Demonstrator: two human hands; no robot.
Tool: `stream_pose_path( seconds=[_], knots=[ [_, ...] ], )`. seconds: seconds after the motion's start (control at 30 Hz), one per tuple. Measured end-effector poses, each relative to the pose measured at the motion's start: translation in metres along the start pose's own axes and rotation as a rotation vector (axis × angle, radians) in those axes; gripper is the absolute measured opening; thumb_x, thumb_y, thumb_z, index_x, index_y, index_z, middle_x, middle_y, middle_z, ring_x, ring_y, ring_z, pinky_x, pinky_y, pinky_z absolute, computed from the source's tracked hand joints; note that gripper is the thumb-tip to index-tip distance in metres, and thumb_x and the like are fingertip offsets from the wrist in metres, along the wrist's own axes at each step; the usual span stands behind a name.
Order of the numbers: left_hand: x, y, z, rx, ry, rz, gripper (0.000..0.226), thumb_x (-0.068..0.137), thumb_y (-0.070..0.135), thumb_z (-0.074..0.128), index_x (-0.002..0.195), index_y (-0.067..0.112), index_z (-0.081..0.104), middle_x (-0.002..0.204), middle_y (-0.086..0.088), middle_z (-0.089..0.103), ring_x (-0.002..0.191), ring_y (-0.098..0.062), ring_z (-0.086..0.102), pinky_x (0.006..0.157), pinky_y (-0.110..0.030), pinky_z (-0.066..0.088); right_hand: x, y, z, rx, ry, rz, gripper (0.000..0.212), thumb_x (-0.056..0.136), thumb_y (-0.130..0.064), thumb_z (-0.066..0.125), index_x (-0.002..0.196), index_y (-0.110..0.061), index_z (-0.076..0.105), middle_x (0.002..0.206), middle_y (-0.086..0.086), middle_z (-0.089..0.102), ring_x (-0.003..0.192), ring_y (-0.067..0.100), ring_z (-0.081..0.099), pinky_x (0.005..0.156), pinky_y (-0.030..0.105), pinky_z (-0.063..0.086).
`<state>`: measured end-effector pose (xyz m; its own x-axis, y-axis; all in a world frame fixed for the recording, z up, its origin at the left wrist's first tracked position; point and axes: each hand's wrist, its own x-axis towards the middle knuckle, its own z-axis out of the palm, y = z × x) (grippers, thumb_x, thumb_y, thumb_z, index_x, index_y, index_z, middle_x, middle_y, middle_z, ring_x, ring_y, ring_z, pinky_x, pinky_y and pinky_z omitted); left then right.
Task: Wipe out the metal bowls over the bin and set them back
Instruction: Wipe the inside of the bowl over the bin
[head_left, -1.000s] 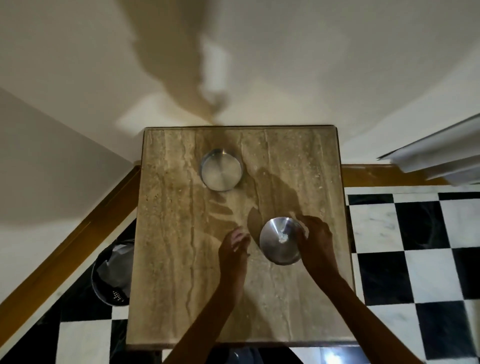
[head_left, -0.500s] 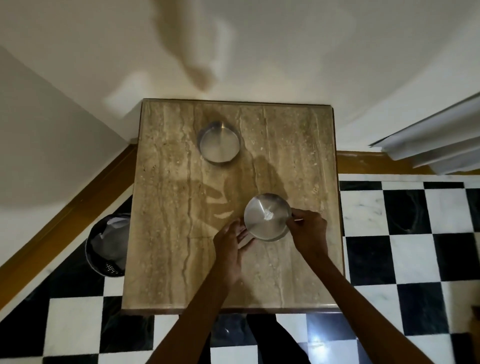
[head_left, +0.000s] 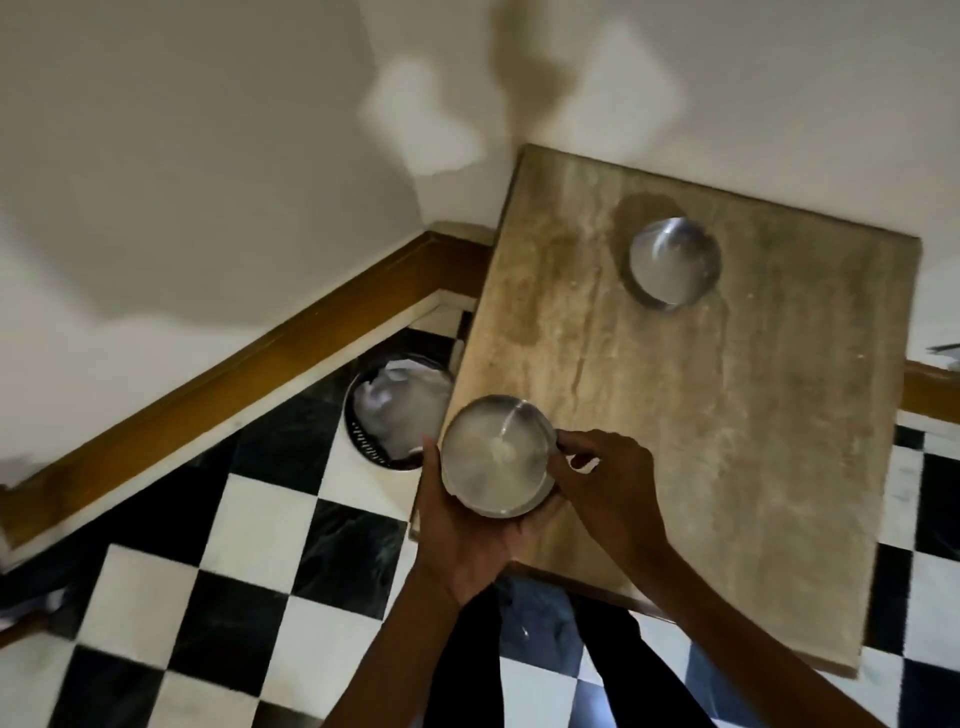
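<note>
A round metal bowl (head_left: 496, 456) is lifted off the marble table, above its left edge. My left hand (head_left: 462, 535) cups it from below and from the left. My right hand (head_left: 605, 483) pinches its right rim. A pale smear shows inside the bowl. The second metal bowl (head_left: 674, 264) stands on the table (head_left: 727, 415) toward the far side. The round bin (head_left: 400, 415), lined with a whitish bag, stands on the floor just left of the held bowl, partly hidden by the table edge.
The table stands in a corner against a white wall with a brown wooden skirting (head_left: 249, 358). The floor is black-and-white chequered tile (head_left: 249, 545). My dark-trousered legs (head_left: 545, 649) are below the table's near edge.
Both hands have taken hold of the near bowl and carried it off the table's middle to its left edge, toward the bin. My view has swung left. The far bowl has not moved.
</note>
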<state>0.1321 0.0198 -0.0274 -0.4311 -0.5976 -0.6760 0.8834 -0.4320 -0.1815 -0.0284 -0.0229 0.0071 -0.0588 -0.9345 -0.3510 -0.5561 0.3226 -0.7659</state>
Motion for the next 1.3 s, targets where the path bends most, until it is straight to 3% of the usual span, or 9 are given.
stream_pose_path(
  seconds=[0.23,0.37,0.47,0.6,0.77,0.87,1.0,1.13,1.3],
  knots=[
    [0.003,0.124,-0.028,0.177,0.071,0.177,0.075,0.083,0.07,0.067,0.129,0.011,0.071,0.136,-0.024,0.066,0.124,-0.044,0.064,0.104,-0.061,0.05,0.053,-0.046,0.102,-0.015,-0.232,-0.056,0.025,0.088,-0.018,0.074,0.111,-0.009,0.077,0.105,0.005,0.08,0.091,0.009,0.073,0.069,-0.002,0.045],
    [0.028,0.177,-0.05,0.267,0.207,0.206,0.057,0.079,0.063,0.075,0.12,0.022,0.076,0.139,-0.022,0.066,0.124,-0.045,0.063,0.097,-0.063,0.054,0.08,-0.054,0.147,-0.072,-0.316,-0.084,0.029,0.098,-0.012,0.059,0.123,-0.003,0.069,0.119,0.015,0.074,0.109,0.02,0.071,0.087,0.015,0.053],
    [0.05,0.2,-0.061,0.584,0.344,0.223,0.052,0.081,0.065,0.068,0.123,0.035,0.072,0.144,-0.013,0.06,0.13,-0.036,0.055,0.091,-0.056,0.059,0.09,-0.061,0.167,-0.109,-0.327,-0.179,0.032,0.102,-0.008,0.047,0.127,-0.003,0.066,0.123,0.012,0.073,0.115,0.02,0.069,0.1,0.031,0.056],
    [0.077,0.222,-0.075,1.168,0.65,0.3,0.067,0.085,0.053,0.075,0.14,0.019,0.059,0.113,-0.007,0.073,0.105,-0.023,0.067,0.091,-0.042,0.06,0.101,-0.054,0.185,-0.154,-0.348,-0.208,0.036,0.105,-0.012,0.044,0.138,-0.008,0.056,0.134,0.009,0.067,0.125,0.013,0.062,0.094,0.006,0.044],
    [0.078,0.226,-0.078,2.089,0.442,0.587,0.108,0.064,0.059,0.089,0.148,0.008,0.044,0.147,-0.014,0.053,0.132,-0.03,0.05,0.113,-0.045,0.045,0.102,-0.048,0.187,-0.306,-0.306,-0.29,0.049,0.106,-0.033,0.039,0.152,-0.014,0.037,0.157,0.011,0.042,0.147,0.023,0.037,0.113,0.036,0.045],
    [0.069,0.222,-0.077,2.149,0.301,0.679,0.125,0.06,0.07,0.08,0.155,0.006,0.032,0.162,-0.016,0.035,0.146,-0.033,0.036,0.122,-0.05,0.035,0.094,-0.045,0.184,-0.541,-0.331,-0.528,0.072,0.101,-0.053,0.028,0.158,-0.01,0.015,0.168,0.013,0.015,0.156,0.029,0.011,0.125,0.043,0.021],
    [0.059,0.221,-0.081,2.176,0.173,0.846,0.126,0.064,0.078,0.069,0.15,-0.009,0.037,0.156,-0.029,0.041,0.142,-0.044,0.043,0.115,-0.061,0.043,0.086,-0.035,0.186,-0.988,-0.707,-0.661,0.092,0.097,-0.066,0.029,0.158,-0.005,-0.002,0.169,0.019,0.0,0.157,0.034,-0.003,0.127,0.052,0.01],
    [0.05,0.216,-0.088,2.131,0.116,0.913,0.121,0.073,0.084,0.061,0.149,-0.006,0.038,0.156,-0.027,0.042,0.143,-0.042,0.043,0.111,-0.063,0.046,0.077,-0.037,0.185,-0.849,-0.497,-0.721,0.095,0.094,-0.071,0.025,0.158,-0.003,0.007,0.168,0.02,0.009,0.157,0.033,0.005,0.128,0.048,0.012],
    [0.051,0.209,-0.089,2.173,0.119,0.91,0.115,0.075,0.081,0.064,0.151,0.003,0.03,0.157,-0.027,0.04,0.144,-0.045,0.042,0.109,-0.066,0.046,0.076,-0.034,0.182,-0.904,-0.623,-0.735,0.098,0.094,-0.072,0.025,0.158,-0.003,0.002,0.168,0.02,0.005,0.157,0.032,0.0,0.127,0.05,0.014]
  ],
)
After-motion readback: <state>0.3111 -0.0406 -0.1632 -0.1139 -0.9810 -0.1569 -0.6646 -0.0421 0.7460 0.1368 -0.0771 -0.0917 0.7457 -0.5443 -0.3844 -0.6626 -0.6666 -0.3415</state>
